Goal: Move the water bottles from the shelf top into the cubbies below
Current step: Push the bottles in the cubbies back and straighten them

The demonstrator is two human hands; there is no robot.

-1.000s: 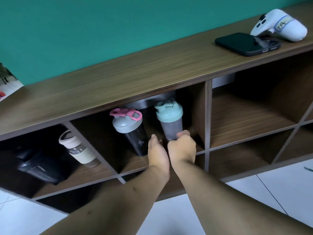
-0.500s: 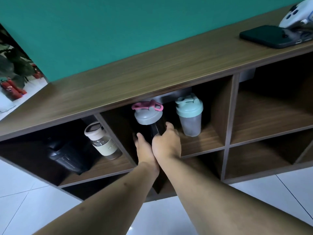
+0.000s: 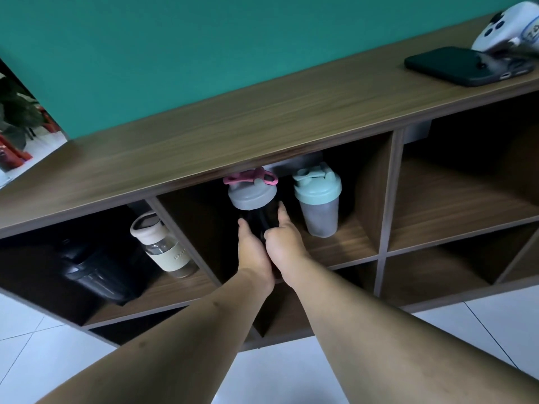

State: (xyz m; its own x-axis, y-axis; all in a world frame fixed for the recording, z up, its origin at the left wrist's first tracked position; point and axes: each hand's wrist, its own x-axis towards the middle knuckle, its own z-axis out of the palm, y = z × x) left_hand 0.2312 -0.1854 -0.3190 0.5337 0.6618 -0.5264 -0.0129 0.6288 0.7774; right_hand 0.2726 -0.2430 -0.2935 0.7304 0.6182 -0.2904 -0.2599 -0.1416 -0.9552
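Note:
A black shaker bottle (image 3: 256, 212) with a grey lid and pink loop stands in the middle cubby of the wooden shelf (image 3: 262, 123). My left hand (image 3: 252, 249) and my right hand (image 3: 284, 240) wrap its lower body from either side. To its right in the same cubby stands a frosted shaker with a mint lid (image 3: 318, 204), untouched. The left cubby holds a glass bottle with a cream sleeve (image 3: 163, 246) and a dark bottle (image 3: 93, 272) lying tilted in shadow.
A black phone (image 3: 466, 65) and a white controller (image 3: 510, 27) lie at the right end of the shelf top, against the teal wall. Open cubbies sit to the right and below. White floor tiles run in front of the shelf.
My hands left the mint-lidded shaker and moved left onto the black shaker. The view has shifted so the shelf contents sit further right in the frame.

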